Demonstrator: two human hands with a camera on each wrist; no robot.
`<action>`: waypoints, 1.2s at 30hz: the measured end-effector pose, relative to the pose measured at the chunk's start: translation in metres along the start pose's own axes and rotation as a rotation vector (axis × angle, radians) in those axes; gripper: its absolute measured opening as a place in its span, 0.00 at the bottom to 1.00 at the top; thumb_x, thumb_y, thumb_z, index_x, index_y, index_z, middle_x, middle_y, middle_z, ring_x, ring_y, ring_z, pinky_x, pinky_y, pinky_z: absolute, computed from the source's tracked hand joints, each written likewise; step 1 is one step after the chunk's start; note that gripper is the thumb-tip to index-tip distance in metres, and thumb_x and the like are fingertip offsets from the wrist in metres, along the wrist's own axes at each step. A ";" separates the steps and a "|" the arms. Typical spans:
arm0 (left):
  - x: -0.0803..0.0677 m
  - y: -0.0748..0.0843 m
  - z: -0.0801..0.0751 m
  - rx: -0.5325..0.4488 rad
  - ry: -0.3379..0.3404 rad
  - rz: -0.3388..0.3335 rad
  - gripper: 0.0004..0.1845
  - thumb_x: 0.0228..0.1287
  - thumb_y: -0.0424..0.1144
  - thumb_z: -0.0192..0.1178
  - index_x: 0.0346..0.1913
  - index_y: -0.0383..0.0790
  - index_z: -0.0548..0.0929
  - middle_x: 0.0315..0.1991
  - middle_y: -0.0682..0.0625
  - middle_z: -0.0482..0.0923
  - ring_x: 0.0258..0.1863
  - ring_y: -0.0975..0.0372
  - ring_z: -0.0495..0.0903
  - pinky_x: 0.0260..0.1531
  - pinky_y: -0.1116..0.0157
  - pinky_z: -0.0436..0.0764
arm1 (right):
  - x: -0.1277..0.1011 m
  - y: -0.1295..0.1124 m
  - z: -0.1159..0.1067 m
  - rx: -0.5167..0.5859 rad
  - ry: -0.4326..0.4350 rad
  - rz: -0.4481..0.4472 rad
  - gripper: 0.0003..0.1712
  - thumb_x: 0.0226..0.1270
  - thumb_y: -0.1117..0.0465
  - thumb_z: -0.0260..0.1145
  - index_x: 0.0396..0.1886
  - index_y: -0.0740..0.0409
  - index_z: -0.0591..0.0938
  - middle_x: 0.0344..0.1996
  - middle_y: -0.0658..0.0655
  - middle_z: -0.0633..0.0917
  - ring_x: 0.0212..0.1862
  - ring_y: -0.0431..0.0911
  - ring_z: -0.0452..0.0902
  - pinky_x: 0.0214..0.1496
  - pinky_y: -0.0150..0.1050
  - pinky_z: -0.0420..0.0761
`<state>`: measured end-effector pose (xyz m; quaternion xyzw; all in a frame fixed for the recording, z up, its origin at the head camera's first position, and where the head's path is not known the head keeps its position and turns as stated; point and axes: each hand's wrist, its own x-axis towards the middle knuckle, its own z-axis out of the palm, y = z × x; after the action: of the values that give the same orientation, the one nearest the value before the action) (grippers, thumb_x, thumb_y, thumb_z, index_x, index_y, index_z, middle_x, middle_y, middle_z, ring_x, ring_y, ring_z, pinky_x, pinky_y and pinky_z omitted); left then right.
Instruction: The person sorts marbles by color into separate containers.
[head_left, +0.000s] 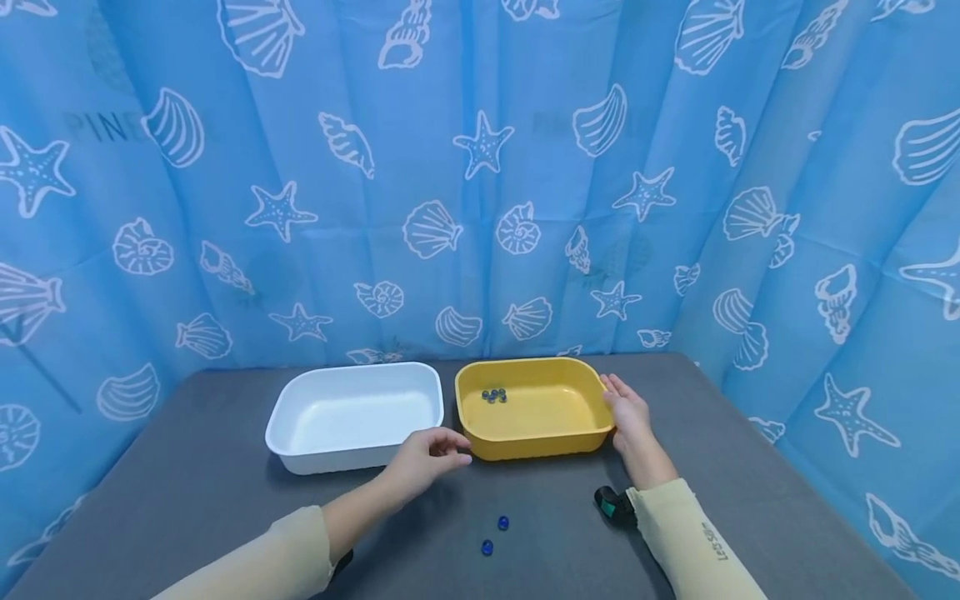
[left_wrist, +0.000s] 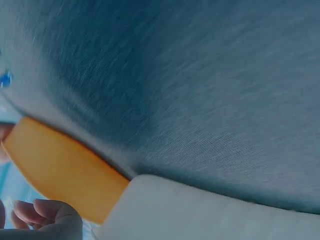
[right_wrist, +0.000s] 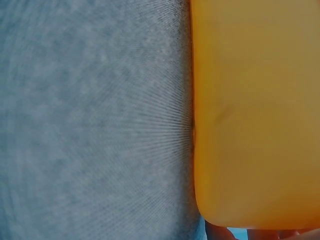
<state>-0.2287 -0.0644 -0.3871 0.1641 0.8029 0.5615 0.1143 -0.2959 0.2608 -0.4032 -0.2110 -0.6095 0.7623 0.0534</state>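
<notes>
Nearest the person, two loose blue marbles (head_left: 495,535) lie on the grey desk (head_left: 750,467), just short of the hands. Beyond them the left hand (head_left: 426,457), fingers curled and pinched together, though I cannot tell whether they hold anything, sits at the yellow tray's (head_left: 536,442) seven o'clock corner, while the right hand (head_left: 626,414) lies flat and relaxed against its three o'clock side. Farther back, a cluster of blue marbles (head_left: 493,395) rests inside at its ten o'clock, and a white tray (head_left: 352,454) stands just beside it at nine o'clock.
</notes>
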 end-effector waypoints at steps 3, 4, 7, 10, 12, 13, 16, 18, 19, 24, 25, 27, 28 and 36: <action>-0.007 -0.002 -0.001 0.039 -0.082 0.019 0.14 0.63 0.36 0.65 0.49 0.31 0.82 0.29 0.52 0.74 0.31 0.60 0.71 0.30 0.67 0.72 | 0.001 -0.001 0.000 -0.002 -0.001 -0.002 0.30 0.80 0.65 0.44 0.77 0.55 0.52 0.74 0.54 0.59 0.74 0.44 0.51 0.73 0.40 0.54; -0.009 -0.002 -0.001 0.050 -0.109 0.027 0.14 0.63 0.37 0.66 0.48 0.32 0.82 0.30 0.52 0.75 0.31 0.60 0.71 0.29 0.67 0.71 | 0.001 -0.001 0.000 -0.005 -0.002 -0.001 0.30 0.80 0.65 0.44 0.77 0.55 0.52 0.74 0.54 0.59 0.74 0.44 0.51 0.73 0.40 0.53; -0.014 -0.004 0.002 0.079 -0.183 0.047 0.13 0.62 0.36 0.66 0.47 0.33 0.83 0.30 0.53 0.75 0.30 0.60 0.71 0.27 0.69 0.70 | 0.002 -0.001 -0.001 -0.007 0.007 0.008 0.30 0.80 0.65 0.44 0.77 0.55 0.52 0.74 0.53 0.59 0.74 0.44 0.52 0.73 0.39 0.54; -0.018 -0.008 0.008 0.090 -0.252 0.060 0.11 0.62 0.34 0.66 0.46 0.33 0.83 0.29 0.54 0.75 0.28 0.62 0.70 0.25 0.70 0.69 | 0.003 -0.002 -0.001 -0.009 0.019 0.013 0.30 0.80 0.65 0.44 0.77 0.55 0.52 0.74 0.53 0.59 0.74 0.44 0.52 0.72 0.39 0.54; -0.020 -0.011 0.013 0.092 -0.289 0.065 0.10 0.61 0.32 0.66 0.45 0.33 0.84 0.29 0.55 0.75 0.26 0.64 0.70 0.24 0.71 0.68 | 0.003 -0.002 -0.001 -0.008 0.021 0.010 0.30 0.80 0.65 0.44 0.77 0.55 0.52 0.74 0.53 0.60 0.74 0.44 0.53 0.72 0.39 0.54; -0.021 -0.013 0.015 0.097 -0.306 0.066 0.10 0.61 0.32 0.66 0.45 0.34 0.84 0.29 0.55 0.74 0.26 0.64 0.69 0.24 0.72 0.68 | 0.004 -0.002 -0.002 -0.007 0.019 0.007 0.30 0.80 0.65 0.44 0.77 0.55 0.52 0.74 0.53 0.59 0.74 0.44 0.53 0.72 0.39 0.54; -0.024 -0.018 0.021 0.115 -0.348 0.067 0.09 0.60 0.32 0.67 0.44 0.36 0.85 0.28 0.56 0.74 0.26 0.66 0.70 0.25 0.72 0.69 | 0.003 -0.002 -0.001 -0.005 0.014 0.002 0.30 0.80 0.65 0.44 0.77 0.55 0.53 0.74 0.54 0.59 0.74 0.44 0.53 0.72 0.39 0.54; -0.024 -0.021 0.024 0.142 -0.374 0.071 0.09 0.59 0.32 0.68 0.44 0.38 0.85 0.28 0.57 0.74 0.26 0.67 0.70 0.26 0.72 0.70 | 0.002 -0.002 -0.001 -0.006 0.013 0.003 0.30 0.80 0.65 0.44 0.77 0.55 0.53 0.74 0.53 0.59 0.74 0.44 0.52 0.72 0.39 0.54; -0.024 -0.022 0.026 0.161 -0.384 0.077 0.09 0.59 0.32 0.68 0.43 0.39 0.85 0.28 0.57 0.74 0.27 0.68 0.70 0.27 0.72 0.70 | 0.002 -0.002 -0.001 -0.005 0.014 0.004 0.30 0.80 0.65 0.44 0.77 0.55 0.53 0.74 0.53 0.60 0.74 0.44 0.53 0.72 0.39 0.54; -0.024 -0.025 0.030 0.271 -0.408 0.115 0.10 0.57 0.34 0.70 0.43 0.42 0.86 0.28 0.60 0.73 0.30 0.70 0.70 0.32 0.71 0.71 | 0.000 -0.001 0.001 -0.008 0.012 0.004 0.30 0.80 0.65 0.44 0.77 0.55 0.53 0.74 0.53 0.60 0.74 0.44 0.52 0.73 0.40 0.54; -0.024 -0.025 0.030 0.289 -0.410 0.119 0.10 0.57 0.34 0.70 0.42 0.43 0.86 0.28 0.60 0.73 0.30 0.70 0.69 0.33 0.71 0.70 | 0.000 -0.001 0.001 -0.010 0.011 0.003 0.30 0.80 0.65 0.44 0.77 0.55 0.53 0.74 0.53 0.60 0.74 0.44 0.52 0.73 0.40 0.54; -0.024 -0.026 0.031 0.318 -0.414 0.121 0.10 0.56 0.35 0.71 0.42 0.44 0.87 0.28 0.61 0.73 0.31 0.71 0.69 0.34 0.71 0.70 | 0.000 -0.001 0.001 -0.016 0.005 -0.001 0.30 0.80 0.65 0.44 0.77 0.55 0.52 0.74 0.53 0.59 0.74 0.44 0.52 0.73 0.40 0.54; -0.023 -0.026 0.031 0.333 -0.414 0.123 0.10 0.56 0.35 0.71 0.42 0.45 0.87 0.28 0.62 0.73 0.31 0.71 0.69 0.34 0.72 0.70 | 0.000 -0.001 0.001 -0.018 0.003 -0.003 0.30 0.80 0.64 0.43 0.78 0.54 0.52 0.74 0.53 0.59 0.74 0.44 0.52 0.73 0.40 0.54; -0.023 -0.027 0.034 0.386 -0.408 0.119 0.10 0.55 0.36 0.72 0.41 0.46 0.87 0.27 0.62 0.72 0.30 0.71 0.67 0.33 0.71 0.68 | 0.000 0.000 0.001 -0.013 0.015 0.001 0.30 0.80 0.64 0.44 0.78 0.54 0.52 0.74 0.53 0.59 0.74 0.44 0.52 0.73 0.40 0.54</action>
<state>-0.1990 -0.0523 -0.4241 0.3394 0.8442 0.3595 0.2069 -0.2965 0.2605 -0.4030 -0.2175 -0.6138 0.7568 0.0562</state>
